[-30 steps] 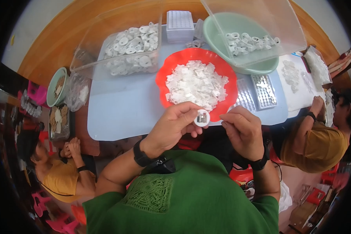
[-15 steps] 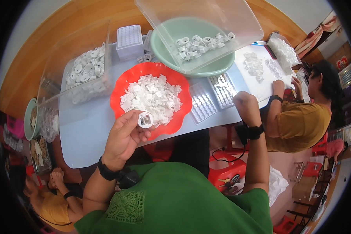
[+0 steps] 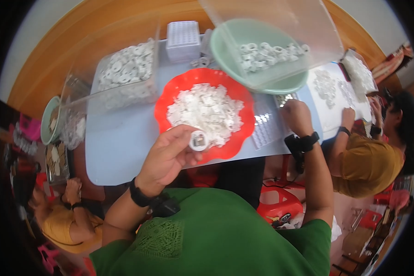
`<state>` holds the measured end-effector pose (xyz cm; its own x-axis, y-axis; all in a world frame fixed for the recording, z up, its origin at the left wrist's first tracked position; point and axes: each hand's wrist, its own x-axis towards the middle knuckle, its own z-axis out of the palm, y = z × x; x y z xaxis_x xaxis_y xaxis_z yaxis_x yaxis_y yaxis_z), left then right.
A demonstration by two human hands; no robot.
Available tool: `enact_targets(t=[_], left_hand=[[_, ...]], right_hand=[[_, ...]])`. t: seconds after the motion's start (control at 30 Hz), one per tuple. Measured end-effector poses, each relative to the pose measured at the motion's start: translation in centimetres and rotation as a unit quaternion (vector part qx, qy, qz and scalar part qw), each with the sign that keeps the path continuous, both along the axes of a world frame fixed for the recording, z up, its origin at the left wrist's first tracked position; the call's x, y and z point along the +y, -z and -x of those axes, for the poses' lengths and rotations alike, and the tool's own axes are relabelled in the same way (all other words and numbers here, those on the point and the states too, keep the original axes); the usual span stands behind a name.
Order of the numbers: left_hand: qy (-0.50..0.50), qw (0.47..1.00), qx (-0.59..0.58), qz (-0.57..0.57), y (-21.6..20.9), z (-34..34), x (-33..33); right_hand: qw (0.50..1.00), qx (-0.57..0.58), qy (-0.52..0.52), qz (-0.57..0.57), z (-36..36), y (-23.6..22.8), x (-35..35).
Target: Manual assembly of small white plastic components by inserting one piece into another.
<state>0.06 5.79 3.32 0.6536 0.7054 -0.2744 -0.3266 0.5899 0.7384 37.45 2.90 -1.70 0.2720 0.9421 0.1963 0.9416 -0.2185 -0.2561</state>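
Observation:
My left hand (image 3: 168,154) pinches a small round white plastic housing (image 3: 198,140) between thumb and fingers, above the near edge of a red scalloped bowl. Small metal parts show in the housing's open face. The red bowl (image 3: 163,99) is heaped with small white plastic pieces (image 3: 207,110). To the right, my right hand (image 3: 298,117) is closed, its fingers curled downward at a tray of round silvery pieces (image 3: 285,98), which it partly covers. Its fingertips are hidden, so I cannot see what they hold. Beside it lies a clear tray with round pockets (image 3: 266,126).
A clear bin (image 3: 147,94) of round white parts stands at the left. Behind are a stack of white pocketed trays (image 3: 183,41) and a green basin (image 3: 221,50) with white rings under a tilted clear bin (image 3: 322,27). A co-worker (image 3: 372,161) sits at the right, another (image 3: 69,225) at lower left.
The view has shifted, so the table's things appear further right. My right hand has come down over the tray of silvery pieces. My left hand still holds the housing.

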Motion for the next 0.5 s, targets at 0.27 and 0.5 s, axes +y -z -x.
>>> enact_targets(t=[0.27,0.5], left_hand=[[0.054,0.998,-0.038,-0.012,0.2,0.5,0.2],[0.071,0.995,-0.057,-0.031,0.6,0.6,-0.2]], right_hand=[[0.988,0.130,0.003,-0.084,0.2,-2.5,-1.8],[0.846,0.519,-0.025,-0.121,8.4,-8.0,-6.4]])
